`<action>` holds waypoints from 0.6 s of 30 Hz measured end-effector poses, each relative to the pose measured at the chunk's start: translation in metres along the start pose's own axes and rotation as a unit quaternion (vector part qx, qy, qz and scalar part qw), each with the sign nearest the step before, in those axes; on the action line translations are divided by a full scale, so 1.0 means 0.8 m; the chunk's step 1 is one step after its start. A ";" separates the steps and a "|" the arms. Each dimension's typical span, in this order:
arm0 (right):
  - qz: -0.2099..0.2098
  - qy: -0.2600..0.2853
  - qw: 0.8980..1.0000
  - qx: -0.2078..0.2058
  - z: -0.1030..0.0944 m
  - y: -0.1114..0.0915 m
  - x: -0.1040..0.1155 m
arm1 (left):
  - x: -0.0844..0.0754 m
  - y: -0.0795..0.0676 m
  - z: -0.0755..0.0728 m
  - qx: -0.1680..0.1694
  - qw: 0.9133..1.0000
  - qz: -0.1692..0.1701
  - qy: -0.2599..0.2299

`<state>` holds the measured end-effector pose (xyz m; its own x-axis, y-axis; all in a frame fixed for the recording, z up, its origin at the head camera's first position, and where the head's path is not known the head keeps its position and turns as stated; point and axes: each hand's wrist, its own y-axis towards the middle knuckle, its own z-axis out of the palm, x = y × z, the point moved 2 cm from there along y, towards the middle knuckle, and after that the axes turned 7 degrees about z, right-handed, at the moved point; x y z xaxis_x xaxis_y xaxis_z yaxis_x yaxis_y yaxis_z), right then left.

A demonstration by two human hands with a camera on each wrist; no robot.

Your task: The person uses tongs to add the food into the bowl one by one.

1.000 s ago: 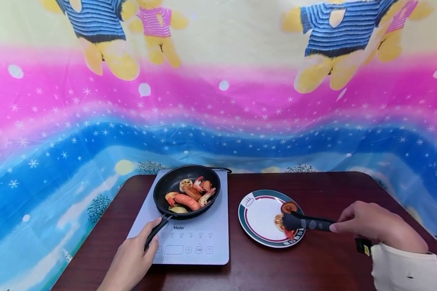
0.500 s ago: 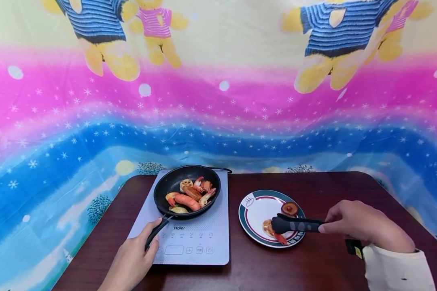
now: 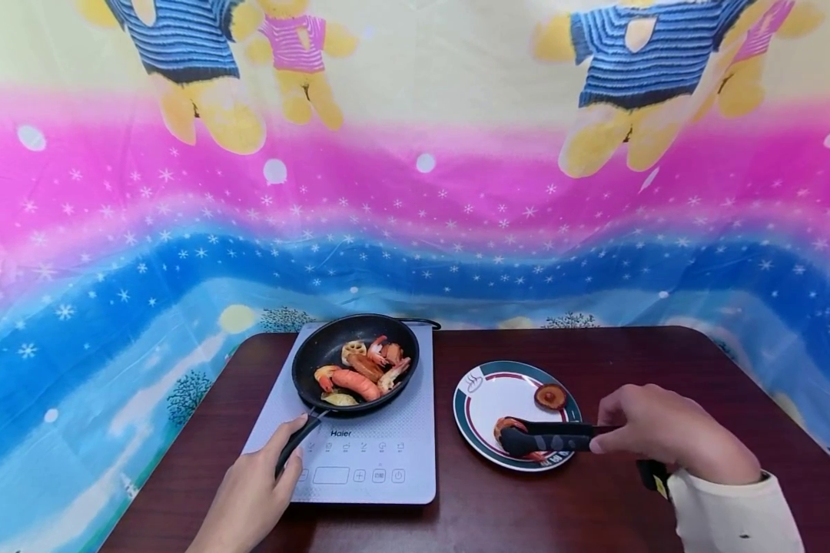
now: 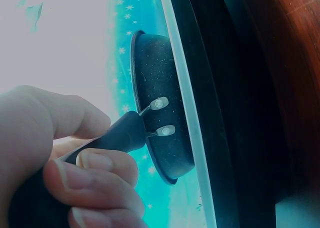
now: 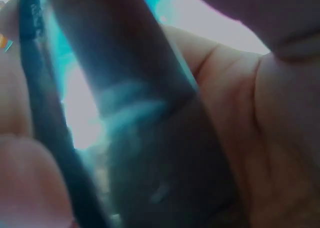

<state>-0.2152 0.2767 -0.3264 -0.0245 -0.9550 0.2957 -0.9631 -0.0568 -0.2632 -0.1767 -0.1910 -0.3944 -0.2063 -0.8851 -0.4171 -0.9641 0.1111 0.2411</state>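
Observation:
My left hand (image 3: 252,480) grips the handle (image 3: 296,444) of a black frying pan (image 3: 311,357), which sits on a white induction cooktop. In the pan lie several pieces of food: shrimp (image 3: 356,382), a lotus root slice (image 3: 353,352) and browned pieces. The left wrist view shows fingers curled round the handle (image 4: 127,133). My right hand (image 3: 671,430) holds black tongs (image 3: 549,438), their tips down on a shrimp (image 3: 503,425) on the plate, partly hiding it. Behind the tongs, a mushroom (image 3: 550,396) lies near the plate's right rim. The right wrist view is blurred.
The white plate (image 3: 487,395) with a green rim stands on the dark wooden table (image 3: 629,361), right of the cooktop (image 3: 415,445). A black cord (image 3: 425,322) leaves the cooktop's back corner. A printed cloth (image 3: 415,200) hangs behind the table.
My right hand and the tongs have moved left over the plate, and the shrimp has shifted left with the tips, away from the mushroom. The left hand and the pan have stayed in place.

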 end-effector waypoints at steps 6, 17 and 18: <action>-0.034 -0.028 0.999 -0.018 0.003 -0.001 0.013 | 0.000 0.000 0.000 0.002 1.000 -0.003 -0.002; -0.045 -0.025 0.998 -0.025 0.014 0.003 0.031 | -0.002 0.000 -0.001 0.005 1.000 -0.005 -0.003; -0.042 -0.023 0.999 -0.020 0.014 0.004 0.032 | -0.002 0.000 -0.001 0.006 1.000 -0.005 -0.004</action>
<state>-0.2161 0.2489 -0.3303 0.0679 -0.9597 0.2728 -0.9712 -0.1262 -0.2022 -0.1761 -0.1901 -0.3932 -0.1970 -0.8827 -0.4265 -0.9681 0.1066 0.2266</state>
